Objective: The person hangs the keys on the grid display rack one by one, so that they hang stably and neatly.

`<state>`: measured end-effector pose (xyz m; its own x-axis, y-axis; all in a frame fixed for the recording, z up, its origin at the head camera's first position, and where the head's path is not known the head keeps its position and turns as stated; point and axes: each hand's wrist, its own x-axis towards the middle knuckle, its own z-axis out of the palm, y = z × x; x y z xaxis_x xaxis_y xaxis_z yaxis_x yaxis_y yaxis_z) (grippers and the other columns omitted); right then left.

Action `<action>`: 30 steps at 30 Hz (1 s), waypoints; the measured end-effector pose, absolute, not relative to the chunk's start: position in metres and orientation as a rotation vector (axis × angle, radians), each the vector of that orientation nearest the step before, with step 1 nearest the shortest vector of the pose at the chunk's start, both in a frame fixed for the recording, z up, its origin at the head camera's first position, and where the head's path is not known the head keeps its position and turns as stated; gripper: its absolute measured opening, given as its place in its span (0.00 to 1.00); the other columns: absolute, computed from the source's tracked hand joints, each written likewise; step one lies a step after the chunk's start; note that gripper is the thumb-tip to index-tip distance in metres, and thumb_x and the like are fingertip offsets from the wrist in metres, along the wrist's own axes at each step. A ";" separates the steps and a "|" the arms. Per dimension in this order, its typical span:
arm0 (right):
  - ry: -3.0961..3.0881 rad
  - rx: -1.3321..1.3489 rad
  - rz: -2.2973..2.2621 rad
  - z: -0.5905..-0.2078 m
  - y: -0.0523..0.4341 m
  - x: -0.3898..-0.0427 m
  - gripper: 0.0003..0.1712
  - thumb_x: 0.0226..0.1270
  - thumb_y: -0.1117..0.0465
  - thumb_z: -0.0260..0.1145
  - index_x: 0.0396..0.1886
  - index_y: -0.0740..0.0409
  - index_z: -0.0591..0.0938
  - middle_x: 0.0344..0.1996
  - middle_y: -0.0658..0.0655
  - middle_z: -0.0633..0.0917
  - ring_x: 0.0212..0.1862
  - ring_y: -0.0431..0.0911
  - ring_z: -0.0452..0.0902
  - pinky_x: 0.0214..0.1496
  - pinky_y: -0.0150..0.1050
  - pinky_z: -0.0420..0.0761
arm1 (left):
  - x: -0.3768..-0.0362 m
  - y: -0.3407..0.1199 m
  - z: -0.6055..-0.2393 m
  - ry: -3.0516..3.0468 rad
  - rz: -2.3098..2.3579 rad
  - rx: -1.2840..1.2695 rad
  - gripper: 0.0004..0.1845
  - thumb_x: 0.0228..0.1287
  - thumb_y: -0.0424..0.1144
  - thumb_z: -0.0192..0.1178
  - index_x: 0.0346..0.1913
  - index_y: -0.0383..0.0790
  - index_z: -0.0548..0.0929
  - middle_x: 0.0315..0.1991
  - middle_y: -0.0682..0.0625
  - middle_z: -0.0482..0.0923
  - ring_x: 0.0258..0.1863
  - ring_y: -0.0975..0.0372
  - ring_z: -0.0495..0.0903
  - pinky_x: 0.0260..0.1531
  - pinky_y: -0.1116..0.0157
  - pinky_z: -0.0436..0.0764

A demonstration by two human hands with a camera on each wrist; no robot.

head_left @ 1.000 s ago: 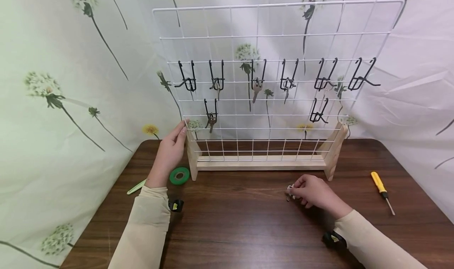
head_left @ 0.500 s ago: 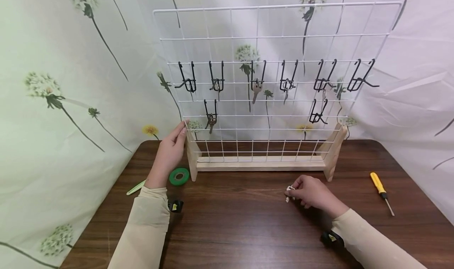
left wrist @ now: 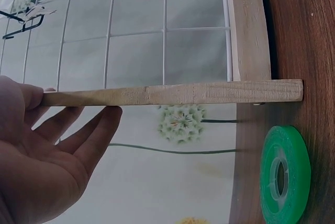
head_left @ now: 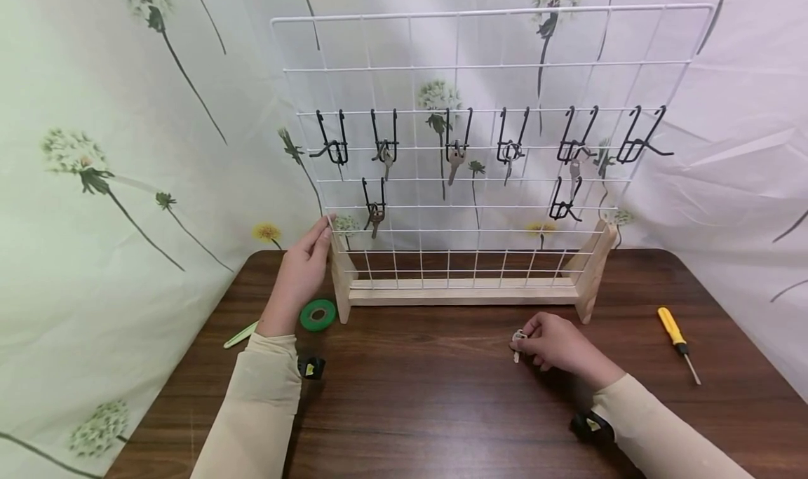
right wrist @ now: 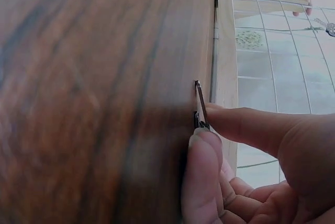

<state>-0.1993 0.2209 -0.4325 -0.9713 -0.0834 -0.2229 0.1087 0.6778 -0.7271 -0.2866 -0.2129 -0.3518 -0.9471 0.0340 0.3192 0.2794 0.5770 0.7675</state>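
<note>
A white wire grid rack (head_left: 480, 65) stands in a wooden base (head_left: 463, 293) on a dark wooden table (head_left: 416, 395). Black hooks (head_left: 457, 132) line the grid, and several carry keys (head_left: 456, 162). My left hand (head_left: 301, 272) rests with straight fingers against the rack's left wooden upright (left wrist: 172, 93). My right hand (head_left: 558, 342) lies low on the table in front of the base and pinches a small silver key (head_left: 518, 341) between thumb and fingertip; the right wrist view shows the key (right wrist: 200, 108) held edge-on at the tabletop.
A green tape roll (head_left: 318, 314) lies by the rack's left foot, seen close in the left wrist view as the tape roll (left wrist: 285, 174). A pale green stick (head_left: 241, 334) lies left of it. A yellow-handled screwdriver (head_left: 677, 340) lies at the right. Flowered cloth hangs behind.
My right hand has shifted slightly on the table with the small key still pinched. My left hand has stayed on the upright.
</note>
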 end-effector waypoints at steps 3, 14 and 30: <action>2.636 0.005 -1.189 -0.435 0.224 -0.200 0.16 0.69 0.58 0.77 0.39 0.64 0.80 0.23 0.53 0.85 0.21 0.42 0.80 0.25 0.38 0.86 | -0.287 -0.212 -0.353 -2.543 -1.302 -0.262 0.29 0.89 0.56 0.41 0.84 0.52 0.65 0.84 0.50 0.63 0.85 0.51 0.61 0.83 0.44 0.64; 2.479 -0.180 -1.238 -0.435 0.238 -0.204 0.13 0.76 0.58 0.70 0.40 0.65 0.82 0.27 0.55 0.86 0.30 0.44 0.82 0.32 0.39 0.89 | -0.288 -0.211 -0.353 -2.544 -1.290 -0.262 0.29 0.89 0.56 0.41 0.84 0.52 0.66 0.84 0.49 0.63 0.85 0.50 0.62 0.83 0.44 0.64; 2.216 -0.331 -1.399 -0.437 0.257 -0.213 0.13 0.78 0.61 0.66 0.47 0.71 0.82 0.32 0.53 0.88 0.34 0.41 0.84 0.38 0.36 0.89 | -0.287 -0.212 -0.353 -2.544 -1.291 -0.253 0.30 0.88 0.57 0.41 0.84 0.53 0.65 0.84 0.50 0.62 0.85 0.51 0.61 0.84 0.44 0.64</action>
<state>-0.2126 0.2565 -0.4365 -0.8480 -0.4515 -0.2775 0.0562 0.4440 -0.8943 -0.2869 -0.2124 -0.3532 -0.9465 0.0305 0.3213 0.2773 0.5864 0.7611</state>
